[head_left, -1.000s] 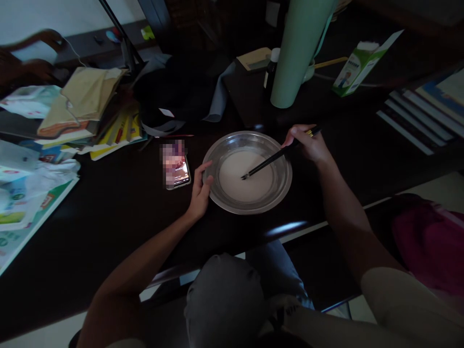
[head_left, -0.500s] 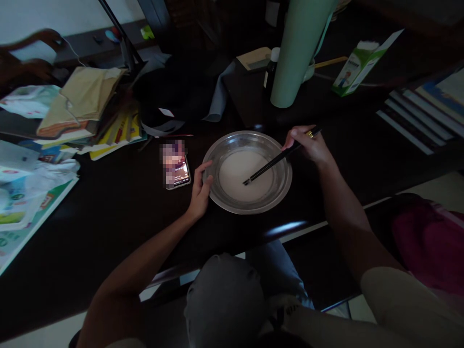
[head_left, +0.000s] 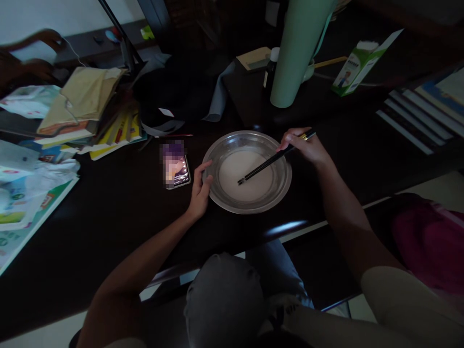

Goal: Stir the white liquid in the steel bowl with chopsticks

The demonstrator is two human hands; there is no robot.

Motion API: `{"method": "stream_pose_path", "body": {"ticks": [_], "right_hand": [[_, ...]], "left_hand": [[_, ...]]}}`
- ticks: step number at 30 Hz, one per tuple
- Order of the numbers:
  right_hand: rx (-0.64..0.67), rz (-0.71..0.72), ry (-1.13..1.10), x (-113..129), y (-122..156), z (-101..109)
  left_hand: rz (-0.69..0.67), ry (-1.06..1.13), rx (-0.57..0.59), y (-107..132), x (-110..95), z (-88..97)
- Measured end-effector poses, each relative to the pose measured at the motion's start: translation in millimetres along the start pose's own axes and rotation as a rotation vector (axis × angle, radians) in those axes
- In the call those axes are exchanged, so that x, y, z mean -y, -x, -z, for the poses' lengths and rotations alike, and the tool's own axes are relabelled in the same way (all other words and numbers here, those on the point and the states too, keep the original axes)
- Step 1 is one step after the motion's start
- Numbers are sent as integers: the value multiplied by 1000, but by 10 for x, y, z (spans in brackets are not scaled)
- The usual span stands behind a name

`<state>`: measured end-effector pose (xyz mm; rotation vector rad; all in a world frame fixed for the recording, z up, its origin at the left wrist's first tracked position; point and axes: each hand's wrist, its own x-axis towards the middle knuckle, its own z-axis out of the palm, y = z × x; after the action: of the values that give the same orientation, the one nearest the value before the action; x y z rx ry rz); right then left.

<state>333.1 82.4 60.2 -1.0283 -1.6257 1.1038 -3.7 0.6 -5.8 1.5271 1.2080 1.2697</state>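
A round metal basin [head_left: 247, 207] stands on the dark table and holds a whitish liquid [head_left: 250, 186]. At its left rim my left hand [head_left: 200, 191] grips the edge, fingers on the outside and over the rim. My right hand [head_left: 302, 145], above the right rim, is closed around black chopsticks [head_left: 266, 164] with gold bands near the upper end. Their lower tips reach to the whitish liquid around the middle of the basin; how deep they go I cannot tell. Left of my left hand lies a phone [head_left: 177, 166] with its screen lit.
Behind the basin stand a tall green bottle [head_left: 295, 63], a small dark bottle [head_left: 271, 72] and a green-white box [head_left: 357, 67]. Books [head_left: 416, 116] are stacked at right. Papers and booklets [head_left: 83, 106] pile up at left, near a black bag-like item [head_left: 174, 92].
My right hand and the chopsticks have shifted slightly left, so the tips sit further left in the liquid. My left hand and the basin stay in place. The phone's picture has changed.
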Motion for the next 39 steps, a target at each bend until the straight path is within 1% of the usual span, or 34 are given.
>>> {"method": "stream_pose_path", "body": {"ticks": [2,6,8,9,12,14,15,19,20,22,24,26,28,32,34,37,39], "right_hand": [[8,-3,22,1,-7,-13],[-133,3,23,-21,-21,14],[-157,-4,7,-29,-16,29],[-136,-9,2,-28,-11,29],[-20,-12,17,-13,2,3],[14,-11,27,-5,2,-14],[4,-9,30,-5,-1,-15],[-127,-5,26,-13,-10,16],[-142,-7,22,-12,-8,23],[-113,-13,12,-6,-1,21],[-40,-20,14,0,4,2],[6,-28,22,1,3,-17],[-9,-27,30,-6,-4,-19],[-100,-25,30,-16,-6,20],[-77,-23,23,-12,2,28],[11,-14,20,-13,8,14],[14,-1,20,-21,2,7]], "left_hand": [[-1,1,3,-2,-7,-2],[4,-1,-11,-3,-29,-6],[8,-4,-16,-2,-38,-8],[8,-5,-18,-2,-41,-9],[7,-6,-12,0,-40,-9],[16,3,-6,1,-31,-8],[15,10,-11,1,-25,-7],[4,4,-8,-1,-8,-5],[0,-1,-8,-1,-9,-5],[-10,-11,-8,-3,-15,-6],[-19,-16,-11,-5,-26,-9],[-23,-17,-13,-4,-35,-13],[-18,-14,-12,-2,-38,-14],[-9,-7,-10,2,-24,-6],[-6,-8,-10,3,-16,-3],[5,1,-3,2,-17,-5],[11,9,-2,1,-27,-8]]}}
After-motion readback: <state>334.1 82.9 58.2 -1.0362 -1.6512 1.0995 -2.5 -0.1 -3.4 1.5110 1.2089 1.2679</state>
